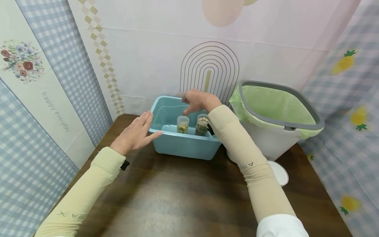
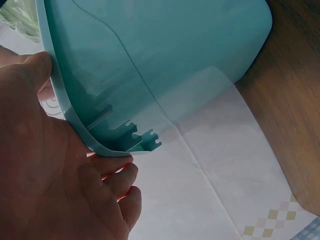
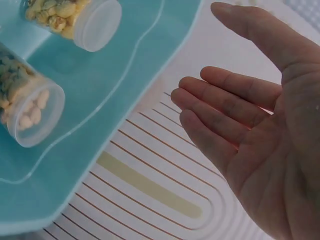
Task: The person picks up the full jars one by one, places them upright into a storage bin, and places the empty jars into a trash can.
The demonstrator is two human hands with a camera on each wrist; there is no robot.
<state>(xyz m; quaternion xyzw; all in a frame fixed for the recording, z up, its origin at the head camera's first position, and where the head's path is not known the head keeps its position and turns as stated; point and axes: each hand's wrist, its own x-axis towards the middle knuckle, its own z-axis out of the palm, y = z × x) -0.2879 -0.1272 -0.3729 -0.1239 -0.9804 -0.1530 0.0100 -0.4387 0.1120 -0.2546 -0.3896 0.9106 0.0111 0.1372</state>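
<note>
While the left hand (image 1: 134, 133) rests with straight fingers against the left rim of the teal tub (image 1: 165, 144), the right hand (image 1: 197, 100) hovers over the tub's inside, fingers relaxed and holding nothing. Two clear lidded jars (image 1: 182, 124) of snacks stand side by side in the tub, just under that hand. That tub sits at the desk's (image 1: 177, 197) back edge, beside a green-lined bin (image 1: 275, 115) at the back right corner.

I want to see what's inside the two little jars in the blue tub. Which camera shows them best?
The right wrist view: the two jars are close, and pale and mixed bits show through their clear walls. The head view shows both standing in the tub, but small. The left wrist view shows only the tub's outside.
</note>
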